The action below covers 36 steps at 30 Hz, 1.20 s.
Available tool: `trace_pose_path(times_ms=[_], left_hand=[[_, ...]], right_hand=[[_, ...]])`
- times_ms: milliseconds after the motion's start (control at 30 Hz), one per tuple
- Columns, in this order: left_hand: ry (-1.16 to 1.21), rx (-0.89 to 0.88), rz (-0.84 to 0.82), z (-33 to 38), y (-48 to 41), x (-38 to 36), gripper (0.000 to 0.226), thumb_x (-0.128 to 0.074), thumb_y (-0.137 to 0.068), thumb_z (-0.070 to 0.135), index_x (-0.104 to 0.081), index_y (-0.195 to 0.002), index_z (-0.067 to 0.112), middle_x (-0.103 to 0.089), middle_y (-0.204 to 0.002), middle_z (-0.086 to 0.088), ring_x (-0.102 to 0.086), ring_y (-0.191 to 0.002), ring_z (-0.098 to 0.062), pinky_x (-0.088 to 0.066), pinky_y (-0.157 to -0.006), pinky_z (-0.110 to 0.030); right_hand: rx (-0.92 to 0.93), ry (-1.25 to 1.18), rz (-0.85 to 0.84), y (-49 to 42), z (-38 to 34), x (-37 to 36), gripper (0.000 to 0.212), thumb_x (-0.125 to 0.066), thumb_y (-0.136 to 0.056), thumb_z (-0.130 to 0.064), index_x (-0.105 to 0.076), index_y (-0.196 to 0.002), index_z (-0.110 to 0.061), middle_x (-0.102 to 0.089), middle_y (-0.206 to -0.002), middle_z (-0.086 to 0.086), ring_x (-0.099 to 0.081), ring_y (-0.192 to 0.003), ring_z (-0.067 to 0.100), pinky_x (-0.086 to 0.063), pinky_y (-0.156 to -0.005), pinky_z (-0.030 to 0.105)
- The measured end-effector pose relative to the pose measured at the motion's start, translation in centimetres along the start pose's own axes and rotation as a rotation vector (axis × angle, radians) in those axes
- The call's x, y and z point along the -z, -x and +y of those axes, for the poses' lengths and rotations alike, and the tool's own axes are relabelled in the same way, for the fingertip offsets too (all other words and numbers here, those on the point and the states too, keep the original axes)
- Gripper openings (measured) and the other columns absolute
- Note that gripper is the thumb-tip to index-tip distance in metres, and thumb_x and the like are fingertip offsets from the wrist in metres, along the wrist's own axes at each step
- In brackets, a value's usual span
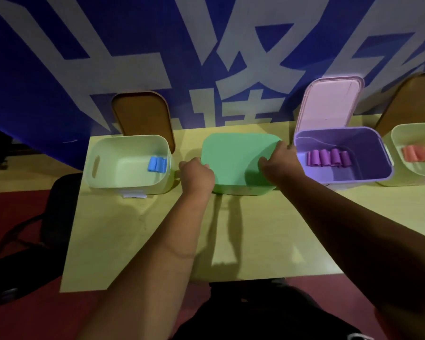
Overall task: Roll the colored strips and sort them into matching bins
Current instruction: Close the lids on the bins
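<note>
Both arms outstretched, left hand (197, 173), right hand (279, 160) holding green lid (233, 160)

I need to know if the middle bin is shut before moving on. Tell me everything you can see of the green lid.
The green lid is a flat rounded rectangle, mint green, smooth plastic by its look. It lies roughly level over the green bin, hiding its inside, between the pale bin with blue rolls and the purple bin. The left hand grips its left edge; the right hand holds its far right corner.
</note>
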State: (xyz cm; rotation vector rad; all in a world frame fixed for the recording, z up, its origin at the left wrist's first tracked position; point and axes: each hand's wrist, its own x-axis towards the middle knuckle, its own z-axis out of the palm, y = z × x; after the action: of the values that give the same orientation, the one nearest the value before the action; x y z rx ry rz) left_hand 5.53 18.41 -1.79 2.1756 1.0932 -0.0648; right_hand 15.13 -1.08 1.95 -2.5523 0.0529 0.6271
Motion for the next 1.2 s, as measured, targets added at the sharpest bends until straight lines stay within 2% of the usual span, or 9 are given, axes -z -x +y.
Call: trace_pose_path(times_ms=[233, 400, 600, 667, 733, 800, 967, 1067, 1200], left_hand=[[-0.002, -0.012, -0.078, -0.5, 0.0, 0.9, 0.027, -0.058, -0.107, 0.018, -0.076, -0.126, 0.01, -0.072, -0.125, -0.011, -0.065, -0.096, -0.026, -0.045, -0.073, -0.031], [-0.1, -0.013, -0.087, 0.2, 0.3, 1.4, 0.028, -0.063, -0.107, 0.023, -0.074, -0.126, 0.006, -0.075, -0.122, -0.014, -0.071, -0.11, -0.035, -0.048, -0.079, -0.033], [-0.242, 0.037, -0.154, 1.6, 0.7, 2.1, 0.032, -0.064, -0.108, 0.028, -0.069, -0.129, 0.004, -0.071, -0.128, -0.014, -0.068, -0.117, -0.035, -0.047, -0.081, -0.034], [-0.283, 0.015, -0.198, 2.3, 0.3, 2.4, 0.04, -0.065, -0.107, 0.023, -0.06, -0.144, 0.007, -0.067, -0.137, -0.013, -0.065, -0.125, -0.035, -0.05, -0.087, -0.036], [-0.264, -0.059, -0.262, 2.6, -0.2, 2.5, 0.075, -0.065, -0.104, 0.015, -0.029, -0.169, 0.022, -0.054, -0.153, -0.011, -0.058, -0.136, -0.034, -0.052, -0.103, -0.041], [-0.271, -0.122, -0.296, 2.7, -0.3, 2.8, 0.094, -0.064, -0.104, 0.012, -0.006, -0.173, 0.035, -0.045, -0.16, -0.008, -0.054, -0.14, -0.033, -0.049, -0.109, -0.041], [-0.36, -0.186, -0.312, 2.4, -0.6, 3.0, 0.092, -0.066, -0.106, 0.021, -0.005, -0.173, 0.033, -0.043, -0.162, -0.007, -0.05, -0.144, -0.031, -0.046, -0.114, -0.041], [-0.368, -0.169, -0.314, 2.6, -0.9, 2.9, 0.095, -0.068, -0.105, 0.021, -0.003, -0.173, 0.036, -0.047, -0.155, -0.009, -0.058, -0.134, -0.033, -0.054, -0.11, -0.044], [-0.368, -0.142, -0.331, 3.1, -1.0, 3.1, 0.098, -0.069, -0.102, 0.014, -0.006, -0.172, 0.038, -0.055, -0.144, -0.012, -0.066, -0.119, -0.035, -0.062, -0.097, -0.048]], right_hand=[[-0.009, -0.015, 0.005, 0.3, 0.2, -0.8, 0.073, -0.064, -0.103, -0.036, -0.027, -0.16, -0.009, -0.032, -0.158, 0.021, -0.054, -0.131, 0.044, -0.058, -0.102, 0.054], [0.018, 0.075, -0.037, 0.2, 0.4, -1.7, 0.09, -0.057, -0.109, -0.043, 0.0, -0.17, -0.007, -0.012, -0.17, 0.027, -0.041, -0.145, 0.052, -0.045, -0.116, 0.058], [0.074, 0.057, -0.057, -0.5, 0.4, -0.9, 0.089, -0.058, -0.107, -0.046, -0.001, -0.171, -0.021, -0.012, -0.171, 0.019, -0.032, -0.15, 0.052, -0.048, -0.112, 0.067], [0.079, 0.09, -0.052, -0.7, 0.2, -0.6, 0.088, -0.057, -0.106, -0.045, -0.003, -0.171, -0.019, -0.01, -0.174, 0.017, -0.028, -0.153, 0.051, -0.044, -0.115, 0.067], [0.133, 0.193, -0.036, -0.9, 0.0, -0.3, 0.089, -0.056, -0.105, -0.046, -0.006, -0.17, -0.012, -0.002, -0.178, 0.017, -0.02, -0.158, 0.049, -0.03, -0.126, 0.063], [0.206, 0.272, -0.04, -1.0, -0.2, -0.3, 0.094, -0.056, -0.103, -0.057, -0.008, -0.17, -0.014, 0.003, -0.179, 0.012, -0.015, -0.159, 0.05, -0.026, -0.127, 0.062], [0.242, 0.402, -0.094, -1.1, -0.4, -1.0, 0.104, -0.052, -0.091, -0.084, -0.001, -0.17, -0.038, 0.014, -0.179, 0.007, -0.01, -0.158, 0.057, -0.032, -0.121, 0.07], [0.219, 0.428, -0.109, -1.4, -1.0, -0.6, 0.105, -0.055, -0.09, -0.084, -0.002, -0.169, -0.038, 0.014, -0.179, 0.007, -0.015, -0.156, 0.058, -0.035, -0.12, 0.07], [0.177, 0.506, -0.124, -1.4, -2.4, -0.4, 0.105, -0.055, -0.092, -0.082, -0.004, -0.17, -0.034, 0.011, -0.178, 0.014, -0.018, -0.155, 0.06, -0.022, -0.127, 0.068]])
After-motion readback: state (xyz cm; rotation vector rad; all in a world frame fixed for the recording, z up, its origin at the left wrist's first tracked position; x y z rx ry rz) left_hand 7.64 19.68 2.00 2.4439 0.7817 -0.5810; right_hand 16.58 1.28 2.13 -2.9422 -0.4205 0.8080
